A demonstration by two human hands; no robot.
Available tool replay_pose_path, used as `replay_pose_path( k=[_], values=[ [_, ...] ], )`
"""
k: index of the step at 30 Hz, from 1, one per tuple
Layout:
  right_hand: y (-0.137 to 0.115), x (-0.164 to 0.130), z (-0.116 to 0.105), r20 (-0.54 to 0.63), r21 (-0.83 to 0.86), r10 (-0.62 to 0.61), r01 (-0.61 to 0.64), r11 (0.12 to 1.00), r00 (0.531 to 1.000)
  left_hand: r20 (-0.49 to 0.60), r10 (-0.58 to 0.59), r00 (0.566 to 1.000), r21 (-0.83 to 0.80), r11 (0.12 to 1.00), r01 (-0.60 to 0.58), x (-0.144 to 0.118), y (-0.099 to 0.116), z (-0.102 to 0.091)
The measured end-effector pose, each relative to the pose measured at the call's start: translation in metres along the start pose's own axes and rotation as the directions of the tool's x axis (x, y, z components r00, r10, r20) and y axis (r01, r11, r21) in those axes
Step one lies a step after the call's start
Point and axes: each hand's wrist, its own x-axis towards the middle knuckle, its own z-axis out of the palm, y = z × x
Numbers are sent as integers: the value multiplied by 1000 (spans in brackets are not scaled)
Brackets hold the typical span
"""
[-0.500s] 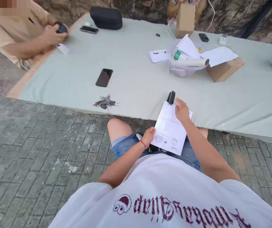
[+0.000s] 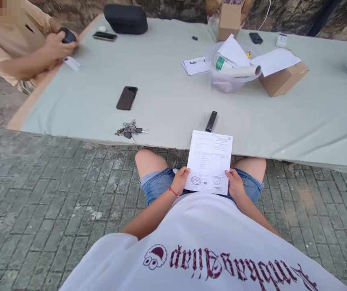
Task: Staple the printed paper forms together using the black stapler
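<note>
A seated co-worker at the table's (image 2: 167, 97) far-left corner grips a small dark device (image 2: 68, 35) in both hands. A black phone (image 2: 126, 98) lies face down on the left half, and a key bunch (image 2: 130, 129) sits just beside the near edge.

The left hand (image 2: 180, 180) is closed on the bottom-left corner of the printed sheet (image 2: 209, 161) and the right hand (image 2: 235, 184) on its bottom-right corner, thumbs on top. The sheet is held over the lap, top edge overlapping the table's near edge, likely two-handed to keep it flat for reading.

A black stapler (image 2: 211, 121) lies just beyond the sheet, apart from it. Further right, a clear tub (image 2: 226, 79) holds papers and a roll beside a cardboard box (image 2: 283, 79). Nothing blocks the sheet.
</note>
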Motion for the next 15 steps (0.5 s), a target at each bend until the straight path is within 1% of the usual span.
replay_pose_path(
  k=[2, 5, 8, 10, 11, 12, 13, 15],
  values=[
    [-2, 7, 10, -18, 46, -9, 10, 999, 1000, 64, -74, 995, -154, 985, 84, -2, 0, 1],
    [-8, 15, 16, 20, 46, 17, -18, 999, 1000, 201, -175, 964, -339, 911, 236, -3, 0, -3],
    [-13, 18, 13, 57, 19, 41, -42, 999, 998, 360, -259, 896, -388, 832, 396, -2, -2, -8],
    [-15, 18, 9, 60, -26, 49, -48, 999, 997, 435, -306, 847, -382, 789, 481, 2, -5, -9],
    [-16, 19, 5, 50, -58, 42, -39, 998, 998, 454, -324, 830, -375, 776, 507, 4, -8, -9],
    [-17, 21, 1, 29, -95, 25, -22, 995, 999, 455, -337, 824, -367, 772, 518, 6, -10, -8],
    [-18, 22, -4, -2, -138, -4, 4, 990, 1000, 442, -345, 828, -359, 778, 515, 8, -12, -7],
    [-22, 27, -19, -91, -236, -90, 66, 970, 992, 385, -343, 857, -345, 808, 478, 10, -16, -5]
  ],
)
